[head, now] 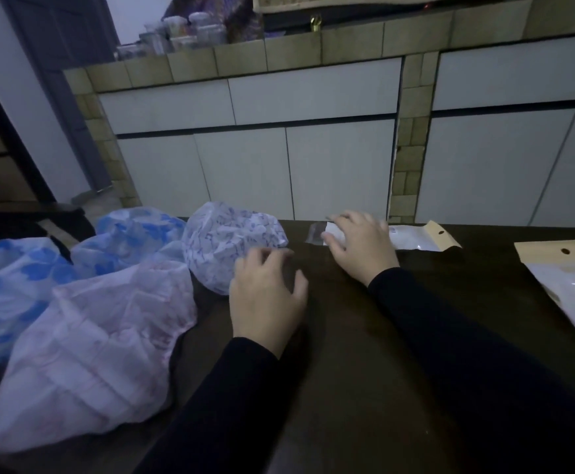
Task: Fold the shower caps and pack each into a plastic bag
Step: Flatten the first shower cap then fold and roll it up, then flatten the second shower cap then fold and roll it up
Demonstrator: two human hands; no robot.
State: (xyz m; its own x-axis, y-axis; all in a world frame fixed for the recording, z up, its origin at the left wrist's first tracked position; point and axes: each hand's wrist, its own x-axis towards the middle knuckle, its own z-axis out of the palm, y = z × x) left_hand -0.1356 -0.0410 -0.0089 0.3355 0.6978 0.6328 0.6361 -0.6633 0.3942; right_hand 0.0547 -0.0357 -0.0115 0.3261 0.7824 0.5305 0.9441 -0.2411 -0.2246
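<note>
- The left hand hovers near the centre of the dark table, palm down, fingers loosely spread and slightly bent; it holds nothing, and its fingertips sit just beside the lower edge of the patterned cap.
- The right hand lies at about 1 o'clock from the left hand, fingers curved down onto a packed plastic bag; whether it grips the bag or only rests on it, I cannot tell.
- That bag lies flat at the far edge of the table, its clear flap showing at 9 o'clock of the right hand and its tan header with a hang hole at 3 o'clock.
- A white shower cap with small blue print sits bunched at 11 o'clock of the left hand.
- A pale pink cap is spread loosely at 8 o'clock of the left hand, touching the printed one.
- Two blue-flowered caps lie beyond it: one at 10 o'clock, another at 9 o'clock by the left edge of the view.
- More flat bags with a tan header lie at 3 o'clock, well apart from both hands.
- Both arms wear dark sleeves.
- White cabinet doors framed by tiles stand behind the table at 12 o'clock.
</note>
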